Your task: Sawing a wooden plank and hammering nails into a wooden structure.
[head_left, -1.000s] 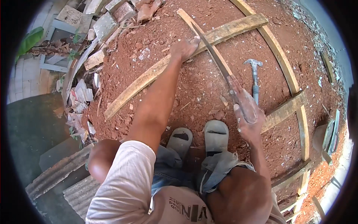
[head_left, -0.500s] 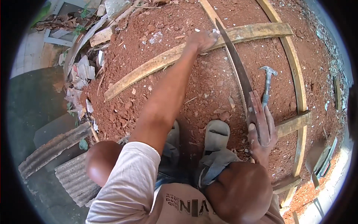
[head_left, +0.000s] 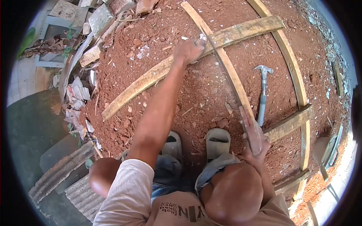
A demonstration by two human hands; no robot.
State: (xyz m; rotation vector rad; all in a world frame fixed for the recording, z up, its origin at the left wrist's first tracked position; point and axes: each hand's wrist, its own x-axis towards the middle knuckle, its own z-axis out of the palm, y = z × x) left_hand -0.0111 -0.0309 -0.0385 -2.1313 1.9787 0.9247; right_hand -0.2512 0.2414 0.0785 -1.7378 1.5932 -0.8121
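My left hand (head_left: 190,50) is closed on a long wooden plank (head_left: 151,76), beside the spot where the plank crosses a narrower wooden strip (head_left: 191,14). With my right hand (head_left: 257,147) I grip the wooden handle (head_left: 251,126) of a handsaw. Its blade (head_left: 223,67) is seen almost edge-on and reaches across the plank just right of my left hand. Whether the teeth are cutting into the wood cannot be made out. A claw hammer (head_left: 263,96) lies on the soil, its grip end close to my right hand.
Another long strip (head_left: 289,56) runs down the right, joined by a short crosspiece (head_left: 289,123). Reddish soil (head_left: 143,35) with loose stones surrounds the frame. Broken rubble (head_left: 78,92) and corrugated sheets (head_left: 81,192) lie left. My sandalled feet (head_left: 218,145) are near the lower middle.
The saw has turned from showing its broad side to nearly edge-on, and my right hand has drawn it back toward me. My left hand stays on the plank. The whole view has shifted slightly.
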